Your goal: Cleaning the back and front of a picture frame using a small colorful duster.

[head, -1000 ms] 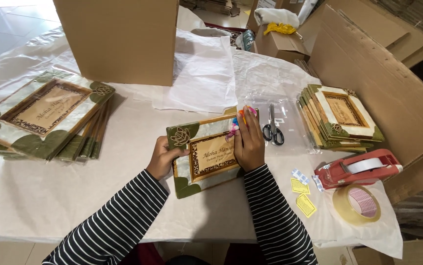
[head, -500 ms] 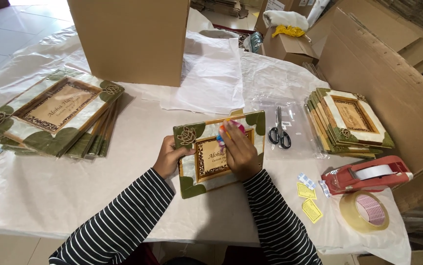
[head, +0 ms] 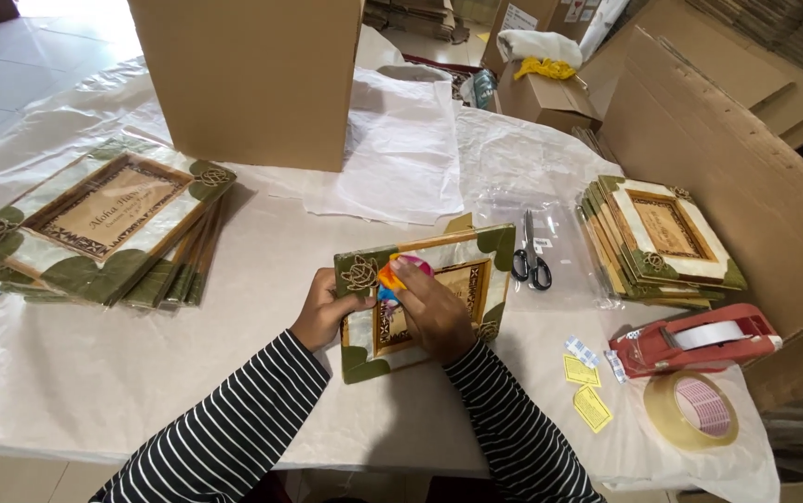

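Currently, head view: a person in black-and-white striped sleeves works at a table (head: 94, 401) covered with a pale sheet.
Left hand (head: 325, 312): fingers curled closed around the left edge of the picture frame (head: 423, 298), thumb lying on its green corner.
Right hand (head: 434, 312): lies flat on the frame's middle, fingers pressed together on a bright multicoloured cloth (head: 392, 275) held against the frame's face.
Picture frame: near the middle of the table, tilted up on its near edge, pale border with green leaf corners and a brown centre.
Left side: a stack of larger frames (head: 103, 224) of the same pattern, well apart from the hands.
Right side: a second stack of small frames (head: 662, 237); black-handled scissors (head: 532, 261) lie between that stack and the held frame, on a clear plastic bag.
Near right: a red tape dispenser (head: 695, 337), a roll of clear tape (head: 690, 410) just nearer than it, and small yellow tags (head: 588, 391) beside them.
Far side: a tall cardboard box (head: 248, 74) stands on the table, with white wrapping sheets (head: 401, 149) to its right.
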